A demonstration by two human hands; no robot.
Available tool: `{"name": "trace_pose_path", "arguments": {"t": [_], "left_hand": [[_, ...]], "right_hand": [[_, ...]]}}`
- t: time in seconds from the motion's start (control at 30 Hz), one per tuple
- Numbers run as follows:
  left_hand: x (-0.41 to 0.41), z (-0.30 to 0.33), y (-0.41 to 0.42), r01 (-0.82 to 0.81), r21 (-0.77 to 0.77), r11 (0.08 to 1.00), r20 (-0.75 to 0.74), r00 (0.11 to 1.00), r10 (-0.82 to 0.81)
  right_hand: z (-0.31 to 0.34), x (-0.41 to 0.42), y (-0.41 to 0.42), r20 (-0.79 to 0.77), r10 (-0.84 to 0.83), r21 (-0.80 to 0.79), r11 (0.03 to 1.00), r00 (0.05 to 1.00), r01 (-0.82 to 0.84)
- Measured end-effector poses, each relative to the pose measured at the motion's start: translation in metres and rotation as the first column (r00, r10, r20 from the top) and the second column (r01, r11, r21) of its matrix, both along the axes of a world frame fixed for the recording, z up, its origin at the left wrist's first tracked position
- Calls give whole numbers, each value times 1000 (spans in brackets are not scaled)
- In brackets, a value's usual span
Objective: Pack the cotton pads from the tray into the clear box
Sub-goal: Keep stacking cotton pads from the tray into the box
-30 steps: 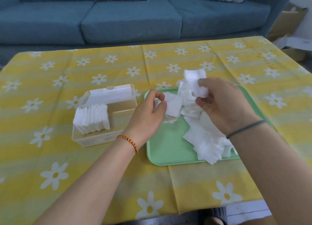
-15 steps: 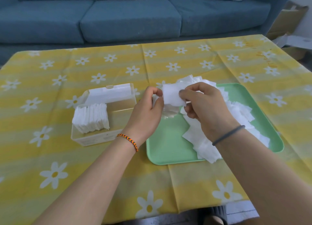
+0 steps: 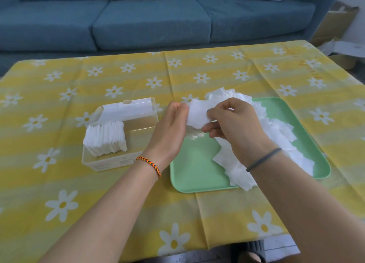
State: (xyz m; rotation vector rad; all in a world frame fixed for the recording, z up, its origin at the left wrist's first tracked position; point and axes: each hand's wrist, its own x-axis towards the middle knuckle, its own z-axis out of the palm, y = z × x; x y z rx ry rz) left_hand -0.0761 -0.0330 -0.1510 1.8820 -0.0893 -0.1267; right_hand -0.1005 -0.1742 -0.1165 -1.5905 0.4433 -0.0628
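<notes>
Since half a second ago my hands have barely shifted: the pad my right hand (image 3: 235, 124) was bringing over now sits flat against the small stack in my left hand (image 3: 169, 132), and both hands hover a touch higher over the near-left corner of the tray (image 3: 197, 176).

From the head camera, my left hand curls around a thin stack of cotton pads (image 3: 197, 114), thumb and fingertips pinching its left edge, while my right hand pinches the same stack from the right, fingers bent over its front face. The stack stands upright between the two hands, above the tray's left rim and just right of the clear box (image 3: 110, 162).

The clear box rests on the bench (image 3: 59, 183) to the left of my left hand, its lid (image 3: 128, 109) tipped back. Inside it, a row of packed pads (image 3: 105, 138) stands on edge against the left end; the right half of the box shows only its clear floor.

The green tray lies just beside the box, under and behind my right hand. Loose pads (image 3: 280, 136) sprawl across it in an overlapping heap from the far rim to the near edge, a few hanging over the front lip. The tray's near-left part is bare green.

A braided bracelet (image 3: 149, 165) circles my left wrist and a dark hair tie (image 3: 263, 159) my right. A blue sofa (image 3: 150, 24) stands beyond the bench.
</notes>
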Motion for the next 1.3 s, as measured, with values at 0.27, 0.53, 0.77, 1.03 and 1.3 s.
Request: {"name": "trace_pose_path", "arguments": {"t": [0.27, 0.53, 0.77, 1.03, 1.3], "left_hand": [[4, -7, 0, 41, 27, 999, -7, 999, -40], [2, -8, 2, 68, 22, 997, 16, 998, -68], [2, -6, 1, 58, 14, 998, -4, 998, -58], [3, -6, 1, 57, 5, 998, 19, 998, -57], [5, -7, 4, 6, -2, 1000, 38, 999, -6]], "right_hand": [[-6, 4, 0, -34, 33, -107, 994, 999, -36], [-5, 5, -4, -22, 85, -236, 968, 996, -87], [-2, 7, -5, 49, 68, -237, 970, 997, -54], [-8, 10, -1, 49, 83, -227, 971, 995, -70], [-13, 17, 13, -116, 81, -112, 989, 990, -94]]}}
